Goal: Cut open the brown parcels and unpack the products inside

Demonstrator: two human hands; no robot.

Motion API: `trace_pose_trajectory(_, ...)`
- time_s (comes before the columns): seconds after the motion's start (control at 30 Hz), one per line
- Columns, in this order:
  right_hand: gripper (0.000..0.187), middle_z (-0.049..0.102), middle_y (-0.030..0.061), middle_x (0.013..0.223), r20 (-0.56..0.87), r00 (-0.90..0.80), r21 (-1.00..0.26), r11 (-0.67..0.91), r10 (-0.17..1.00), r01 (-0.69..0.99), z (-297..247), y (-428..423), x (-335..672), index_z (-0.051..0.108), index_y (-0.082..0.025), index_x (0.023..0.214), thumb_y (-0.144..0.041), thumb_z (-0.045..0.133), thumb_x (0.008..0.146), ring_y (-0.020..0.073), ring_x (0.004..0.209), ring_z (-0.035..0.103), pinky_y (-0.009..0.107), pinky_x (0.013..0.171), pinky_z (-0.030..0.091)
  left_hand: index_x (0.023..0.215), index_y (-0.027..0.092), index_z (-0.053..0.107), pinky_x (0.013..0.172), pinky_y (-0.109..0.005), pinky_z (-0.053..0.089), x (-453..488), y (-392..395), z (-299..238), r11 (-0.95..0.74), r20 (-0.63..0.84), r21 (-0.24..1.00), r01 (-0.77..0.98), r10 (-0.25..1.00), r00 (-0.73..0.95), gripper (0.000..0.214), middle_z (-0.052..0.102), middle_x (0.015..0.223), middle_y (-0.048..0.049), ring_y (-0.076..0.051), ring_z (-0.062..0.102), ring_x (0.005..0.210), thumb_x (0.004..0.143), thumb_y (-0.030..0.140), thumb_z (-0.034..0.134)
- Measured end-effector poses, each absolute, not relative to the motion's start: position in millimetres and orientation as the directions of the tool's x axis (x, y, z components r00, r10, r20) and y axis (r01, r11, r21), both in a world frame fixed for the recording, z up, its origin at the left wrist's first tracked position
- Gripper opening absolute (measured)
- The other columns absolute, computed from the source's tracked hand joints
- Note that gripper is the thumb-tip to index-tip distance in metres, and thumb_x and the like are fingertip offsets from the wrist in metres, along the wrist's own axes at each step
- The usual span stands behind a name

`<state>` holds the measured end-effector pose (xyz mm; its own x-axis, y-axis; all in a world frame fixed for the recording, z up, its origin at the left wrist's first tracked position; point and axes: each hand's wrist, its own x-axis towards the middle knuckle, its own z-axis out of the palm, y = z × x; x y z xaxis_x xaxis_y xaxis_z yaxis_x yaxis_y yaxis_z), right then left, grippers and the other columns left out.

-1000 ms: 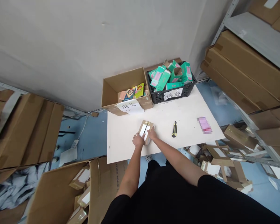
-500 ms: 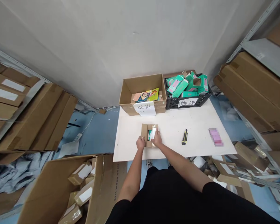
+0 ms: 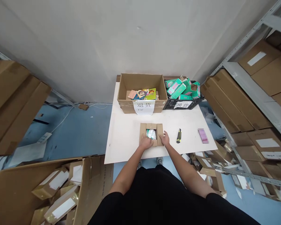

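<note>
A small cardboard box [image 3: 159, 126] stands on the white table with its flaps spread open. Inside lies a white-and-green packet [image 3: 151, 133]; its exact kind is too small to make out. My left hand [image 3: 146, 142] grips the front left part of the box, its fingertips at the opening beside the packet. At the right flap is my right hand [image 3: 165, 138], its thumb and fingers around that edge. A yellow-and-black utility knife [image 3: 179, 136] rests on the table to the right of the box.
Behind stand a large carton [image 3: 126, 107] holding booklets and a black crate [image 3: 189, 105] of green boxes, both with paper signs. A pixelated pink item [image 3: 203, 136] lies at the table's right. Lower left, a big carton [image 3: 18, 178] holds parcels. Loaded shelves [image 3: 253, 78] flank the table.
The small box's right flap has been folded outward, so the packet shows more fully. My left hand has moved to the front flap, and my right hand to the right edge. The view has shifted.
</note>
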<state>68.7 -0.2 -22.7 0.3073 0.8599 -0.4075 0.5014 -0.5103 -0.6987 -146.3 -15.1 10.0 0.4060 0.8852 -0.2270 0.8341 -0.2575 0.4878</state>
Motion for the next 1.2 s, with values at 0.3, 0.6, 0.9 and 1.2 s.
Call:
trace_pose_trajectory(0.3, 0.035, 0.057, 0.0188, 0.150, -0.058, 0.012, -0.408, -0.035, 0.998, 0.912, 4, -4, 45, 0.072, -0.017, 0.127, -0.021, 0.049, 0.101, 0.0324, 0.152, 0.037, 0.048, 0.125, 0.035, 0.112, 0.024, 0.082, 0.130, -0.054, 0.031, -192, -64, -14, -0.342, -0.117, 0.550, 0.762, 0.872, 0.475, 0.027, 0.055, 0.161, -0.0090, -0.036, 0.029, 0.162, 0.088, 0.037, 0.081)
trace_pose_trajectory(0.6, 0.052, 0.062, 0.0153, 0.153, -0.373, -0.347, -0.475, 0.144, 0.860, 0.868, 13, 10, -15, 0.073, -0.015, 0.131, -0.002, 0.060, 0.083, 0.0303, 0.151, 0.045, 0.042, 0.126, 0.036, 0.098, 0.021, 0.081, 0.130, -0.056, 0.030, -209, -79, -16, -0.353, -0.069, 0.465, 0.812, 0.900, 0.431, 0.025, 0.059, 0.158, -0.0091, -0.034, 0.030, 0.162, 0.100, 0.018, 0.056)
trace_pose_trajectory(0.9, 0.082, 0.043, 0.0150, 0.170, -0.277, -0.283, -0.492, 0.117, 0.918, 0.863, 14, 51, -56, 0.046, -0.012, 0.163, 0.001, 0.047, 0.082, 0.0249, 0.161, 0.030, 0.047, 0.132, 0.027, 0.105, 0.022, 0.082, 0.128, -0.058, 0.032, -240, -104, -16, -0.312, -0.088, 0.453, 0.835, 0.917, 0.390, 0.026, 0.060, 0.155, -0.0119, -0.035, 0.033, 0.161, 0.096, 0.015, 0.058)
trace_pose_trajectory(1.2, 0.051, 0.063, 0.0156, 0.148, -0.296, -0.323, -0.453, 0.166, 0.899, 0.876, -2, 48, -83, 0.067, -0.014, 0.139, -0.007, 0.050, 0.092, 0.0266, 0.140, 0.053, 0.037, 0.122, 0.038, 0.100, 0.021, 0.081, 0.125, -0.055, 0.037, -245, -106, -25, -0.301, -0.089, 0.432, 0.850, 0.924, 0.373, 0.017, 0.063, 0.150, -0.0120, -0.036, 0.038, 0.157, 0.094, 0.018, 0.066)
